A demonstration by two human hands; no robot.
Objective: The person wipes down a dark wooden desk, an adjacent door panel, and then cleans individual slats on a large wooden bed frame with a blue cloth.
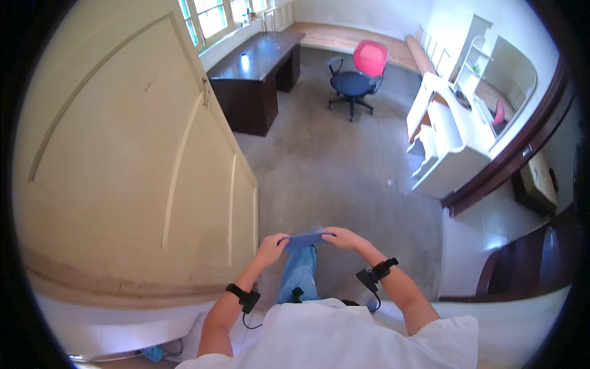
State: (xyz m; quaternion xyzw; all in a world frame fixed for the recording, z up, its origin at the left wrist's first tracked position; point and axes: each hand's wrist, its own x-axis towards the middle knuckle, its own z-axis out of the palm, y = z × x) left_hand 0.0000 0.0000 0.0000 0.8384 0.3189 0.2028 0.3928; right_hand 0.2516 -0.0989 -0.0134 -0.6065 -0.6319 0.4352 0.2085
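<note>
Both arms reach forward from the lower edge, a black strapped device on each forearm. Between my hands a thin blue sheet-like thing (303, 240) is stretched at waist height; whether it is cloth or plastic I cannot tell. My left hand (272, 249) is closed on its left end, and my right hand (342, 238) pinches its right end. Below it shows a leg in light blue jeans (298, 275). The fingertips are partly hidden behind the sheet.
A cream door (141, 147) stands swung inward on my left. Beyond it are a dark desk (246, 101) below the window and a red-backed swivel chair (352, 85). A white dressing table (458, 163) with a mirror (507, 80) is at right, beside the dark door frame (491, 178). The floor (344, 172) is grey.
</note>
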